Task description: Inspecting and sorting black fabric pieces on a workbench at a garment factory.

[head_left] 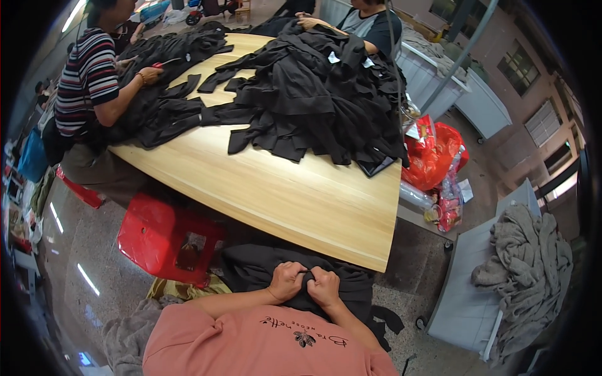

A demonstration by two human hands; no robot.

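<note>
A black garment point(257, 260) lies across my lap, below the near edge of the table. My left hand point(287, 280) is closed on a pinch of its cloth, thumb and fingers pressed together. Close beside it, my right hand point(323, 287) grips the same garment, knuckles up. A short fold of black fabric shows between the two hands. Part of the garment hangs down past my right forearm. What the fingertips hold exactly is hidden under my hands.
A wooden table point(301, 194) carries a big heap of black garments point(301, 94). A person in a striped shirt point(88, 75) sits left, holding a red-handled tool. Another person point(370, 25) works behind the heap. A red stool point(157, 238) stands left; a grey cart point(461, 288) stands right.
</note>
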